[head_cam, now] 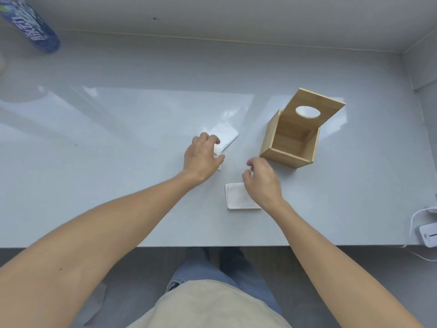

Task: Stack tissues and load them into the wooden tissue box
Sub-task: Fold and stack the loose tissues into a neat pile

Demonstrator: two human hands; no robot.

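A wooden tissue box (pixel 289 144) stands right of centre on the white table, its lid (pixel 312 107) with an oval hole tipped up and back, and the inside looks bare. A folded white tissue (pixel 224 136) lies left of the box, and my left hand (pixel 201 157) rests on its near end, fingers curled over it. A small stack of folded tissues (pixel 238 196) lies nearer to me. My right hand (pixel 261 179) hovers over the stack's far right corner, fingers loosely curled and apart, holding nothing that I can see.
A blue bottle (pixel 30 24) lies at the far left corner. A white charger with a cable (pixel 428 233) sits at the right edge. The table's near edge (pixel 212 246) is close to my legs, and a wall runs along the back.
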